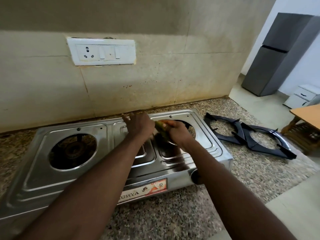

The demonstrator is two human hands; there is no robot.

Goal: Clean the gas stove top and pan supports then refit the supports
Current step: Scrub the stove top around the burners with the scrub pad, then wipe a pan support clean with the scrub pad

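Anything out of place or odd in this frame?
Both pan supports lie off the stove, overlapping on the counter to its right, so both burner openings sit bare. Brown spots mark the wall behind.

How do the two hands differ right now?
The left hand has straight fingers; the right hand grips a green scrub pad. The left hand is over the middle panel; the right hand is over the right burner opening. Both are above the stove top.
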